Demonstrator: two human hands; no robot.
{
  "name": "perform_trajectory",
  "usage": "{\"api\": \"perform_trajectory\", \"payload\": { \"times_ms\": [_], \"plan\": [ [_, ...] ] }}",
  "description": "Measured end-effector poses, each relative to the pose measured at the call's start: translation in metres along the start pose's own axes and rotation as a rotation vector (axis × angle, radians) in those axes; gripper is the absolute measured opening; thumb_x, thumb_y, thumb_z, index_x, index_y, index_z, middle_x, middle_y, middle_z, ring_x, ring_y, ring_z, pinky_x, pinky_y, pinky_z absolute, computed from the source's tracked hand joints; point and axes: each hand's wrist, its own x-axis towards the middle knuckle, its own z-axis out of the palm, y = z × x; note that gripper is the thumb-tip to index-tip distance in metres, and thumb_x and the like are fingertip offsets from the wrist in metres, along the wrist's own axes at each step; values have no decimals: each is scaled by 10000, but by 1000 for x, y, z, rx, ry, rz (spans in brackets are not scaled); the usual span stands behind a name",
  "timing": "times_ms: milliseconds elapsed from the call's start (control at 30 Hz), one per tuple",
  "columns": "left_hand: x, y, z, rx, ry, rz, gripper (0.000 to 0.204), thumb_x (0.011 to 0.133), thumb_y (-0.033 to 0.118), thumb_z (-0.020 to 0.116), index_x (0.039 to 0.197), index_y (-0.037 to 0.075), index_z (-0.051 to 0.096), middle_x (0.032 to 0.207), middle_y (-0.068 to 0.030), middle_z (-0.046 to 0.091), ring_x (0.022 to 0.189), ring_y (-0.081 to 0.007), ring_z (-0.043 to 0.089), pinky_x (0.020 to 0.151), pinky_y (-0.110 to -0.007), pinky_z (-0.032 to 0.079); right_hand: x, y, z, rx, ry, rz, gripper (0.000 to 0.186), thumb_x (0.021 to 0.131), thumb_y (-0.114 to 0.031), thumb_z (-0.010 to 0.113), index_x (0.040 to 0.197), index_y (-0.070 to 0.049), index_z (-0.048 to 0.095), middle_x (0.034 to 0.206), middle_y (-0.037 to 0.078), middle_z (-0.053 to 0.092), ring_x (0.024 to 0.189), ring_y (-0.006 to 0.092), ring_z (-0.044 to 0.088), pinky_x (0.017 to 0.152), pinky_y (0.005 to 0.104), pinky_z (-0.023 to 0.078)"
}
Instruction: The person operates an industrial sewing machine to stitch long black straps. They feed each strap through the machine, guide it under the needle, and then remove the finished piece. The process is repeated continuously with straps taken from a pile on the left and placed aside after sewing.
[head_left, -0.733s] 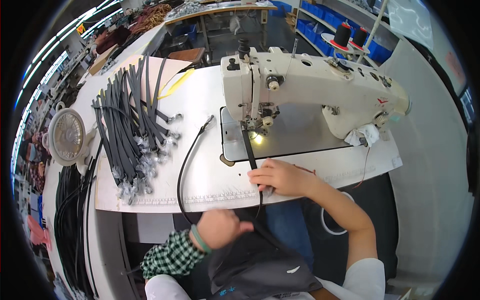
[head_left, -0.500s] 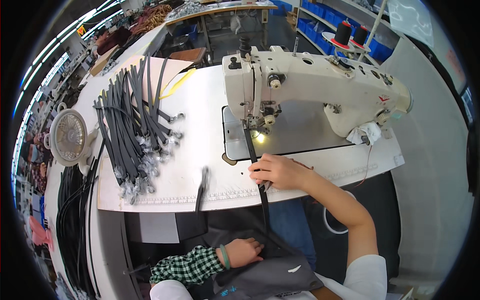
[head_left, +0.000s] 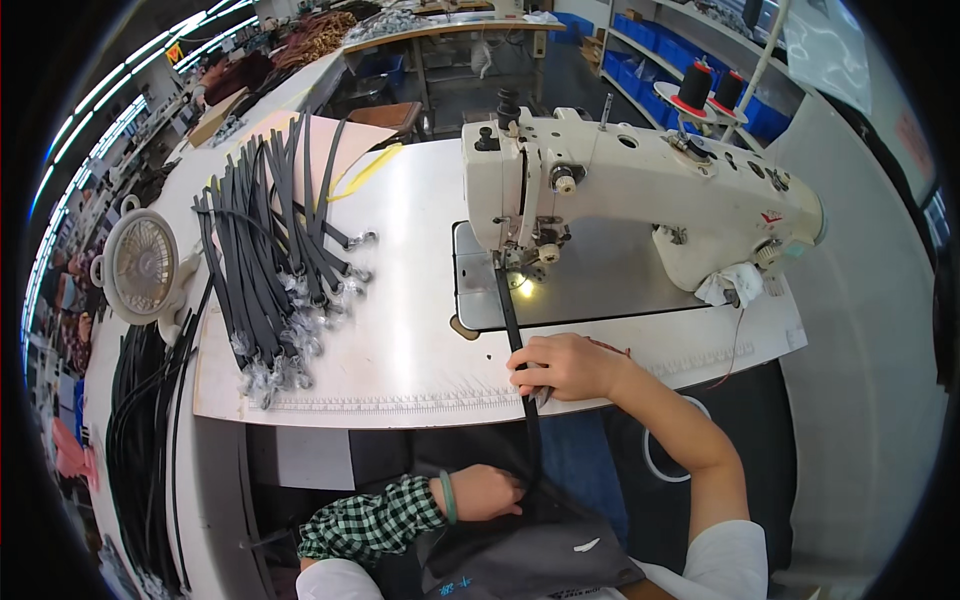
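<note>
"At the front edge of the white table (head_left: 400,335), what's in the right hand (head_left: 568,367)?"

"A long, flat black strap (head_left: 511,318), pinched, running from the white sewing machine (head_left: 610,160) over that edge."

"And the left hand (head_left: 482,493)?"

"Curled below the edge; I can't tell whether it grips."

"Handling?"

"Probably light and bendy; best pinched flat near the edge."

"Containers?"

"Blue plastic bins (head_left: 630,76) beyond the far edge; contents unclear."

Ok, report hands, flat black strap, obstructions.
Right hand on flat black strap; left hand near its lower stretch, grip unclear. Strap reaches white sewing machine. No loose item across it.
</note>
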Motion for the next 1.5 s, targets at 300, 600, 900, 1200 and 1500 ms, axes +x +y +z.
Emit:
{"api": "perform_trajectory", "payload": {
  "times_ms": [300,600,900,1200,1500],
  "plan": [
    [16,-65,-99,548,743,-257,226,721,141,603,923,40,595,944,-60,587,905,-215,529,741,-315,448,4,-3,-1,-37,-20,47,169,645,-93,642,792,-93,558,900,12,548,721,182,542,597,301,459],
    [35,-106,-136,379,583,-318,386,647,244,683,956,23,614,1020,-82,570,958,-232,511,813,-327,428,4,-2,-2,-130,-45,61,151,687,-135,633,812,-112,552,959,-5,542,727,169,516,591,289,453],
    [29,-113,-131,352,684,-203,440,648,240,692,1014,18,591,1056,-102,541,999,-242,482,831,-344,408,2,-1,1,-161,-37,65,161,711,-198,620,835,-128,543,987,-17,540,725,157,506,564,290,454],
    [29,-113,-130,328,690,-206,455,637,213,700,1028,16,581,1085,-127,517,989,-282,489,847,-353,410,4,-1,1,-155,-28,46,163,702,-183,623,830,-125,541,983,-10,536,723,158,516,567,289,456],
    [32,-117,-128,324,699,-206,441,648,240,688,1023,34,583,1082,-106,517,1008,-256,472,837,-358,397,5,-2,-2,-145,-11,57,170,682,-161,641,820,-113,553,952,-4,547,707,159,526,571,289,457]
  ]
}}
